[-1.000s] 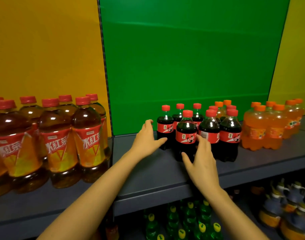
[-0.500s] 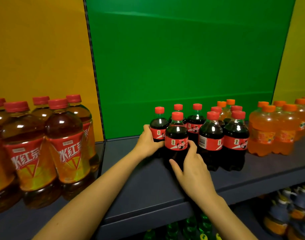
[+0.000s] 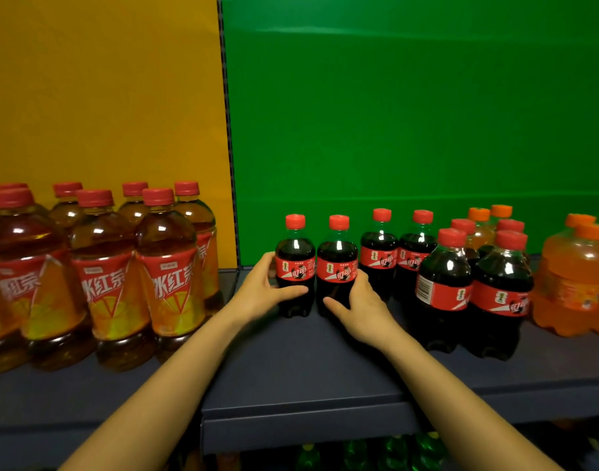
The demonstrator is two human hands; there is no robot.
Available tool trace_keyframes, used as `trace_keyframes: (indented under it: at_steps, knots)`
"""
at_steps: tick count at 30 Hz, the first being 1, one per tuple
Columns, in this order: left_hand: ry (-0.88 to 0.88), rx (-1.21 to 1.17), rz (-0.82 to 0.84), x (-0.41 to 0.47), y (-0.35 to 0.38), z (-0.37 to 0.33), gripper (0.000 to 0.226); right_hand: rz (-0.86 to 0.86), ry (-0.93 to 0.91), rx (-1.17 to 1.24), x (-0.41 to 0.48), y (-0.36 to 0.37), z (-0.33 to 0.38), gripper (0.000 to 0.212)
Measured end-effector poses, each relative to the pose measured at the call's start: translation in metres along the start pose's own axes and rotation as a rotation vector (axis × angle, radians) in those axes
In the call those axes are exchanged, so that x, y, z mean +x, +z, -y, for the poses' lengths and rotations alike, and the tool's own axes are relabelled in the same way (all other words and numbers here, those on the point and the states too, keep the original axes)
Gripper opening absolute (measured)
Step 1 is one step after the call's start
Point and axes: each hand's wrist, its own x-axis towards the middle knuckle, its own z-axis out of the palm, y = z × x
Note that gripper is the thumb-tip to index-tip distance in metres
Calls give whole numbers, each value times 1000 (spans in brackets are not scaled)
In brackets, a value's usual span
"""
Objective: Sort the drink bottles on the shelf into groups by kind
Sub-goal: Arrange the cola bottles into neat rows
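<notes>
Ahead of you a green panel (image 3: 410,113) fills most of the back wall, with a yellow panel (image 3: 104,90) to its left. Below them runs the dark blue shelf (image 3: 291,368) that carries all the drinks.

On your left, in front of the yellow, the big iced tea bottles (image 3: 104,266) stand packed together in rows, red caps up. At the far right the orange soda bottles (image 3: 576,283) sit in a tight clump, partly cut off by the frame edge. Between those and your hands is the cluster of cola bottles (image 3: 461,283), upright and touching one another. Two orange-capped bottles (image 3: 479,229) stand mixed in behind them.

Well left of the front pair of that cluster, two colas stand side by side, touching, near the back of the shelf. Your left hand (image 3: 260,290) wraps the left cola bottle (image 3: 295,263) from its left side, thumb across the front below the label. Your right hand (image 3: 366,307) curls round the right cola bottle (image 3: 337,263) from its right, fingers low on the body. Both bottles stand upright on the shelf.

Under the shelf edge, green bottles (image 3: 393,450) show dimly on a lower level.
</notes>
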Motion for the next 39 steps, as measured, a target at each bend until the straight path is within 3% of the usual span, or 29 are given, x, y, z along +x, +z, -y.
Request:
trace_keyframes:
  at_steps: [14, 19, 22, 24, 26, 28, 31, 36, 39]
  knots:
    - [-12, -4, -75, 0, 3, 6, 70, -7, -28, 62, 23, 16, -10, 60]
    - [4, 140, -69, -4, 2, 3, 80, 10, -19, 49, 15, 8, -7, 71]
    - [150, 500, -185, -17, 4, -8, 83, 24, -46, 9, -3, -11, -3, 76]
    - [356, 622, -289, -28, 9, -22, 69, 29, -87, 17, -22, -28, -4, 72]
    - [517, 638, -290, -37, 18, -37, 52, 15, -132, 10, -45, -46, -7, 60]
    - [536, 573, -207, -45, 35, -49, 46, -31, -183, 41, -68, -63, -14, 44]
    - [480, 437, -70, -53, 72, -56, 59, -109, -219, 115, -97, -89, -28, 28]
    - [323, 272, 83, -55, 126, -64, 89, -509, -154, 108, -111, -121, -73, 29]
    - [274, 202, 72, -48, 146, -68, 92, -562, -55, 119, -105, -129, -91, 47]
